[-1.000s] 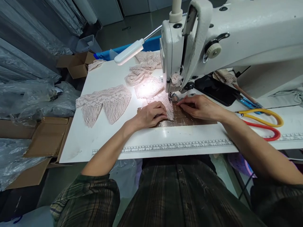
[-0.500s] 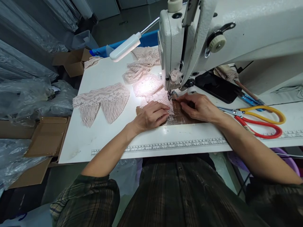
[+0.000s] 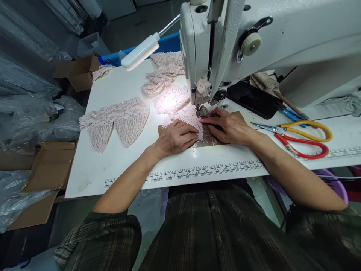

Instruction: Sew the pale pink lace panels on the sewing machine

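A pale pink lace piece (image 3: 184, 114) lies under the presser foot (image 3: 198, 111) of a sewing machine (image 3: 194, 56). My left hand (image 3: 177, 138) rests palm down on the near part of that lace, fingers stretched out. Right of the foot, my right hand (image 3: 228, 126) touches the lace edge with a fingertip; its thumb is held apart lower down. Both hands are over a brown sheet (image 3: 211, 138) on the table, partly hidden by them. Another lace piece (image 3: 117, 120) with two lobes is spread to the left.
Scissors (image 3: 282, 129) with yellow and red handles lie right of my right hand, near a black phone (image 3: 254, 99). A lit lamp (image 3: 141, 51) hangs over bunched lace (image 3: 160, 81). A printed ruler (image 3: 183, 174) runs along the table's front edge. Cardboard boxes (image 3: 81, 75) stand at the left.
My right hand has moved left, its fingertip now at the lace edge close to the foot. My left hand stays on the lace. The whole view has shifted slightly.
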A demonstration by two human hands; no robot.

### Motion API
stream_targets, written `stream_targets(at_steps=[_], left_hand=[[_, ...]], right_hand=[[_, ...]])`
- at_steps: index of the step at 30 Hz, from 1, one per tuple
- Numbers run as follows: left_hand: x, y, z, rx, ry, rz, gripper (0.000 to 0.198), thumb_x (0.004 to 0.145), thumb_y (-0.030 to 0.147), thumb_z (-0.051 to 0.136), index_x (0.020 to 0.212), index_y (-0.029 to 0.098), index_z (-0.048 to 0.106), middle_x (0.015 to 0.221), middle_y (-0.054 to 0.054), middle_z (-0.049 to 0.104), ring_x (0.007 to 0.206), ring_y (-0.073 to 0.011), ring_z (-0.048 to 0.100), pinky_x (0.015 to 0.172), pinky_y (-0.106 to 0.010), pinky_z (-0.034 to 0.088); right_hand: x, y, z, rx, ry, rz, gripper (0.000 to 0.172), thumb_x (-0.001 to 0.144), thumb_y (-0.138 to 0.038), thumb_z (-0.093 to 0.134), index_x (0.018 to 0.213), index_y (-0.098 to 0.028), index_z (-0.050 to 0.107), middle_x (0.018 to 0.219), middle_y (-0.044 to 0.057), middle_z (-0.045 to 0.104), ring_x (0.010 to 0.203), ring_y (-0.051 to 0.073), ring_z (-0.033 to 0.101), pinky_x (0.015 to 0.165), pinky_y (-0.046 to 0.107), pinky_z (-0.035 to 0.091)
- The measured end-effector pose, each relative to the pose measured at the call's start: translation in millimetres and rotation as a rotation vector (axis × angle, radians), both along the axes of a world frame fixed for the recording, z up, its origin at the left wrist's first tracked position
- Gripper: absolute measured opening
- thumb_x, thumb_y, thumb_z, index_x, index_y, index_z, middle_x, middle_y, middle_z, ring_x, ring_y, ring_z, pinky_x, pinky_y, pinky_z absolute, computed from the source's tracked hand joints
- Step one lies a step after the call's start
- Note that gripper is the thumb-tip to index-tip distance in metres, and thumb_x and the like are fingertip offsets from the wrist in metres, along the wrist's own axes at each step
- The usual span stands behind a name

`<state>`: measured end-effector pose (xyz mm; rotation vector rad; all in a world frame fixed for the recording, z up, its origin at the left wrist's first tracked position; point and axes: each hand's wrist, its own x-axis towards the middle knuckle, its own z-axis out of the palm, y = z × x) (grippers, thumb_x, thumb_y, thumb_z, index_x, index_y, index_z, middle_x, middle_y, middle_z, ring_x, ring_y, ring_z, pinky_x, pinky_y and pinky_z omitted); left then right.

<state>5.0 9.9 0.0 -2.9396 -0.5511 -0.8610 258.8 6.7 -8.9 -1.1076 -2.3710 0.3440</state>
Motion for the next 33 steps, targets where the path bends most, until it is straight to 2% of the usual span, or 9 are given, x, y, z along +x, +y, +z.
stream_targets(at_steps=[6, 12, 15, 18, 22, 33], left_hand=[[1, -2, 2.5, 0.136, -0.004, -0.026, 0.006, 0.095, 0.017, 0.066, 0.09, 0.017, 0.07, 0.099, -0.004, 0.079, 0.077, -0.0136, 0.07, 0.069, -0.029, 0.056], [1, -2, 13.3, 0.023, 0.077, -0.049, 0.013, 0.094, 0.02, 0.06, 0.094, 0.016, 0.073, 0.096, -0.004, 0.078, 0.078, -0.0151, 0.071, 0.071, -0.03, 0.059], [3, 2, 20.0, -0.038, 0.125, -0.082, 0.017, 0.088, 0.025, 0.061, 0.089, 0.015, 0.075, 0.089, -0.005, 0.077, 0.074, -0.0171, 0.069, 0.066, -0.032, 0.056], [6, 5, 20.4, -0.075, 0.119, -0.054, 0.018, 0.083, 0.028, 0.06, 0.082, 0.017, 0.075, 0.085, -0.003, 0.075, 0.07, -0.0164, 0.066, 0.062, -0.031, 0.053], [6, 2, 16.7, -0.094, 0.1, 0.012, 0.02, 0.084, 0.028, 0.059, 0.083, 0.018, 0.075, 0.089, -0.003, 0.076, 0.073, -0.0165, 0.066, 0.064, -0.031, 0.051], [3, -3, 18.7, -0.088, 0.24, 0.087, 0.03, 0.09, 0.032, 0.055, 0.104, 0.012, 0.073, 0.112, -0.011, 0.074, 0.09, -0.0224, 0.069, 0.078, -0.037, 0.053]], right_hand=[[-1, 1, 0.4, 0.017, 0.007, 0.047, 0.039, 0.092, -0.021, 0.051, 0.122, -0.026, 0.075, 0.11, 0.011, 0.063, 0.091, 0.019, 0.061, 0.084, 0.032, 0.052], [1, 3, -1.7, 0.047, 0.0, 0.099, 0.039, 0.091, -0.02, 0.051, 0.12, -0.028, 0.076, 0.11, 0.011, 0.063, 0.095, 0.019, 0.06, 0.085, 0.032, 0.052], [2, 2, -1.0, 0.065, -0.029, 0.096, 0.039, 0.091, -0.02, 0.051, 0.121, -0.027, 0.076, 0.11, 0.011, 0.063, 0.094, 0.019, 0.06, 0.083, 0.032, 0.053], [2, 1, 0.0, 0.082, -0.055, 0.077, 0.038, 0.092, -0.02, 0.051, 0.12, -0.028, 0.076, 0.11, 0.011, 0.062, 0.094, 0.019, 0.06, 0.081, 0.031, 0.052], [1, -1, 0.4, 0.1, -0.077, 0.07, 0.039, 0.094, -0.021, 0.049, 0.122, -0.026, 0.075, 0.109, 0.012, 0.061, 0.092, 0.02, 0.06, 0.081, 0.033, 0.052], [-9, -3, 5.6, 0.038, -0.267, -0.091, 0.043, 0.098, -0.033, 0.045, 0.135, -0.025, 0.066, 0.114, 0.015, 0.06, 0.09, 0.024, 0.059, 0.069, 0.033, 0.047]])
